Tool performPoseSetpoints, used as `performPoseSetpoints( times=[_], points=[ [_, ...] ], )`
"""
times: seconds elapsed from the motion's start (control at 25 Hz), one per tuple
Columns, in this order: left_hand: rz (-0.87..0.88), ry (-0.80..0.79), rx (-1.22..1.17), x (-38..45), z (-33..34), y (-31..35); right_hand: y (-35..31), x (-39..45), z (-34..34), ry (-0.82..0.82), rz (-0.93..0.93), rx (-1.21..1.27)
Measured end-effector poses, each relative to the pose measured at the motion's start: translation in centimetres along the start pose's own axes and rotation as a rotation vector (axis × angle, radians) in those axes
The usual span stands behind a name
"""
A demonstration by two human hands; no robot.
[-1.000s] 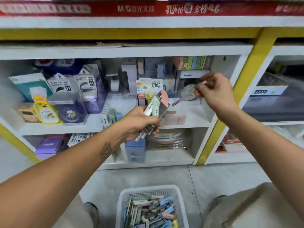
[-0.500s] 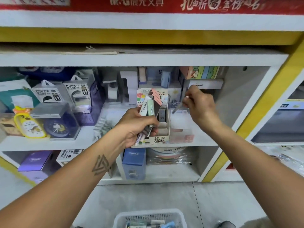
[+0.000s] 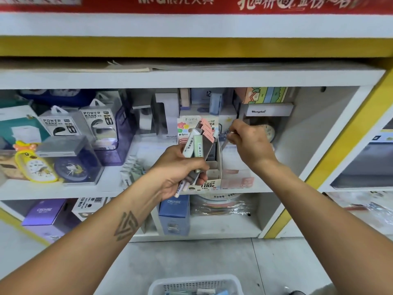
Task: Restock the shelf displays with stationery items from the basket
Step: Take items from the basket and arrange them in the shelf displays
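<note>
At the centre of the frame the left hand (image 3: 180,167) grips a fanned bundle of slim stationery packs (image 3: 198,145), its fingers wrapped round their lower ends. The packs tilt up and to the right; the visible ones are white, pale green and grey with pink tops, and their upper ends overlap the front of a cardboard display box (image 3: 212,177) printed with "100" along its lower edge. That box stands on the middle shelf (image 3: 117,188) of a white unit, just right of the hand.

To the right of centre the right hand (image 3: 248,141) is raised above the display box, its fingers pinching a single thin item (image 3: 225,142) that slants down toward the box's open top. Whether its tip touches the box cannot be told.

At the bottom centre of the frame, on the grey floor, only the top rim of the white plastic basket (image 3: 195,283) shows, with a few blue and white items inside.

On the left of the same shelf stand two power bank packages (image 3: 78,124), a yellow duck-shaped clock (image 3: 35,165) and a dark blue clock in a clear case (image 3: 71,167). A round clock face (image 3: 269,132) sits behind the right hand. On the lower shelf are a purple box (image 3: 47,211) at the left and a blue box (image 3: 174,216) below the left hand. A red banner (image 3: 191,3) with white lettering runs across the top of the frame above a yellow strip.
</note>
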State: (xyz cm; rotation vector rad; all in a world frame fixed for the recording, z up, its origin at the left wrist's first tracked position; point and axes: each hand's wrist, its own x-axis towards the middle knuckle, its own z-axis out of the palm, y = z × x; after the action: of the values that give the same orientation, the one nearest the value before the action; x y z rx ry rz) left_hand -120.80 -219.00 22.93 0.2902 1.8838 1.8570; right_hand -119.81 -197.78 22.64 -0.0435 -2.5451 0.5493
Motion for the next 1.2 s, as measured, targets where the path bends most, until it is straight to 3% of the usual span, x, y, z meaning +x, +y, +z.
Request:
performPoseSetpoints(
  times=[0.16, 0.32, 0.52, 0.68, 0.88, 1.12, 1.2],
  points=[
    [0.008, -0.001, -0.002, -0.2, 0.0, 0.4, 0.2, 0.7, 0.8, -0.005, -0.046, -0.012],
    [0.006, 0.001, -0.001, -0.4, 0.0, 0.6, 0.2, 0.7, 1.6, -0.122, -0.028, -0.197],
    [-0.001, 0.008, -0.016, -0.7, 0.1, 0.7, -0.1, 0.1, 0.9, -0.316, 0.036, -0.26],
    [-0.018, 0.012, -0.033, -0.9, 0.3, 0.7, -0.4, -0.9, -0.4, -0.219, 0.168, -0.152],
    [-0.045, 0.013, -0.078, -1.4, 0.6, 0.6, -1.4, -4.1, -1.9, -0.665, 0.144, -0.153],
    [-0.055, -0.009, -0.14, -2.3, 1.3, 0.4, -1.0, -6.4, -3.1, -0.631, 0.066, -0.154],
    [-0.063, -0.03, -0.152, -2.4, 1.5, 0.3, -1.2, -6.0, -3.6, -0.491, 0.133, 0.046]
  ],
)
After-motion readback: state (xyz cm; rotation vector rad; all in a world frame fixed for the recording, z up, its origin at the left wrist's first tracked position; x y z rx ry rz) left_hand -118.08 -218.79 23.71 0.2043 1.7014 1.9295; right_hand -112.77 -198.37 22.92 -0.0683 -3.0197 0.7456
